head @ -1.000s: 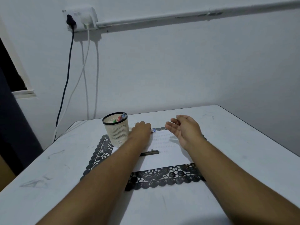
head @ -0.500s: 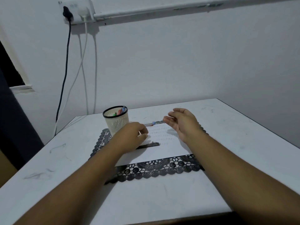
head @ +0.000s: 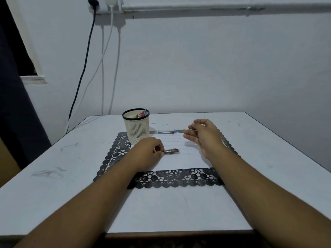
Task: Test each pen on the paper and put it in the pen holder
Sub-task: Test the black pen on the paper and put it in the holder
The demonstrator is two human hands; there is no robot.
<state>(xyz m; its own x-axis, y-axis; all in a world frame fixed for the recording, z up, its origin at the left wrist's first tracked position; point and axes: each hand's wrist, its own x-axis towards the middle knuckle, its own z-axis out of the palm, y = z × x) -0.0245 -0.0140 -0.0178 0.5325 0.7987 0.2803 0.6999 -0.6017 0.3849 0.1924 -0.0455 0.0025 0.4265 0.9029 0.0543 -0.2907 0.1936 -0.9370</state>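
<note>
A white table is set against a pale wall. Just right of the pen holder, a dark pen on the paper is pinched by the left hand. Farther right, the right hand is held loosely curled, its grip on anything impossible to tell.

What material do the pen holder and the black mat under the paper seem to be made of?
Pen holder: probably cream plastic with a black rim; its slotted wall looks moulded and matte. Mat: its openwork lace pattern suggests cut vinyl or crochet; the picture cannot settle which. Paper: plain white sheet, matte.
</note>
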